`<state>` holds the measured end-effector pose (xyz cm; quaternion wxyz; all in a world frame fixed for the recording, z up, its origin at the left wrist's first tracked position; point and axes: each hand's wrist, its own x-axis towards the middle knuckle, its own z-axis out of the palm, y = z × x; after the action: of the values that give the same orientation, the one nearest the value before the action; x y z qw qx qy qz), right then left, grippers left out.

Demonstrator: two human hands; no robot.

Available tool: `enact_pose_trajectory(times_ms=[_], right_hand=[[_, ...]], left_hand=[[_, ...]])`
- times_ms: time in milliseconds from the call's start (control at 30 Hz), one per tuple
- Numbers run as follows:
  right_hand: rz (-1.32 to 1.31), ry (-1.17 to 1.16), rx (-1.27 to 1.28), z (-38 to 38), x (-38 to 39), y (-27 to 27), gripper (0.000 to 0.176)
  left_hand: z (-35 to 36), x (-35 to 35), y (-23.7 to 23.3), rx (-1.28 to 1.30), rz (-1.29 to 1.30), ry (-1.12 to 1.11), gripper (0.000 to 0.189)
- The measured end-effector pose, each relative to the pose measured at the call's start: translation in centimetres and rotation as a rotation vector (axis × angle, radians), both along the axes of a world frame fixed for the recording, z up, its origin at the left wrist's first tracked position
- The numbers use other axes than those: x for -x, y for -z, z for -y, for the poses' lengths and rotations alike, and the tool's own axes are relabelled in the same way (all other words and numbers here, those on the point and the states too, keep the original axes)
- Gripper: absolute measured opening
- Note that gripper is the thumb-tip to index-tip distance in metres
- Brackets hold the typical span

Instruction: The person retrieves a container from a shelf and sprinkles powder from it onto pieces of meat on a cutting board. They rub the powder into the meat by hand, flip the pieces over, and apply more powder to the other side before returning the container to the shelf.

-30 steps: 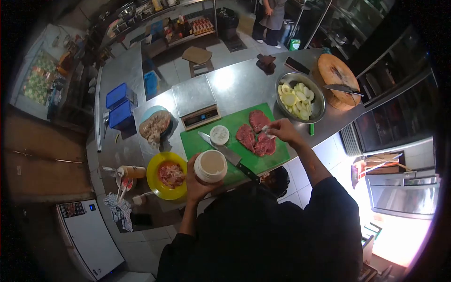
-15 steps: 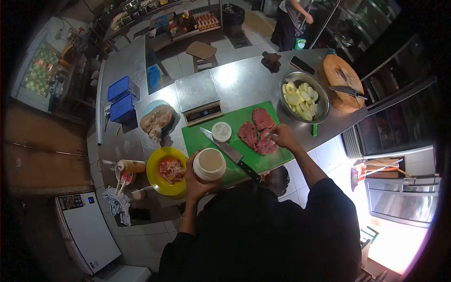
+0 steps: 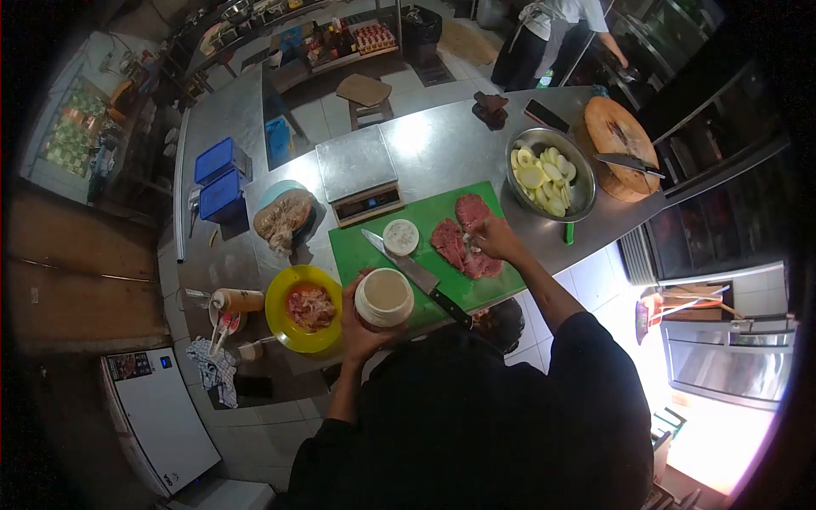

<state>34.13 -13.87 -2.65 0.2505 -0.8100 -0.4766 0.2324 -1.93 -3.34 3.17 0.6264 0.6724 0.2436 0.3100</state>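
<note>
- From where I stand, the person's left hand (image 3: 364, 337) is wrapped around a white tub (image 3: 383, 320), its open mouth facing up, near the front edge of the tabletop (image 3: 450, 144).
- The right hand (image 3: 499, 239) reaches over the raw meat slices (image 3: 446, 243) with its fingers curled downward; I cannot tell whether the tips are pressed together or pinching something, as a pale spot beside them is too small to make out.
- The three red slices lie close together on the right part of a green cutting board (image 3: 425, 214), one at the back and two nearer the person.
- On the same board, left of the meat, a long knife (image 3: 414, 272) lies aslant, its black handle toward the person and its blade passing just beside a round white lid (image 3: 400, 237).
- A yellow bowl (image 3: 279, 321) with raw meat pieces in it stands just left of the tub.
- Behind the board sits a flat-topped scale (image 3: 357, 170).
- To the right, a metal bowl (image 3: 585, 208) holds pale round slices; beyond it, another knife (image 3: 627, 163) lies across a round wooden block (image 3: 602, 123).
- Farther back, a co-worker (image 3: 544, 38) stretches an arm toward the shelves.
</note>
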Motion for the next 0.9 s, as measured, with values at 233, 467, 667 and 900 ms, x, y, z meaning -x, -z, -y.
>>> enact_pose_trajectory(times_ms=[233,467,667,900], right_hand=[[0.122,0.055,-0.029,1.6,-1.1,1.2,0.031],[-0.305,0.275,0.091,3.6,-3.8,1.3,0.028],[-0.703,0.341,-0.089,4.0,-4.8,1.5,0.030],[-0.645,0.307,-0.046,3.0,-4.6,1.6,0.030]], left_hand=[[0.2,-0.3,0.0,-0.114,0.000,-0.030,0.105],[0.3,-0.7,2.1,-0.145,-0.016,-0.079,0.106],[0.0,-2.3,1.9,-0.366,-0.260,-0.082,0.104],[-0.7,-5.4,3.5,-0.469,-0.132,-0.023,0.104]])
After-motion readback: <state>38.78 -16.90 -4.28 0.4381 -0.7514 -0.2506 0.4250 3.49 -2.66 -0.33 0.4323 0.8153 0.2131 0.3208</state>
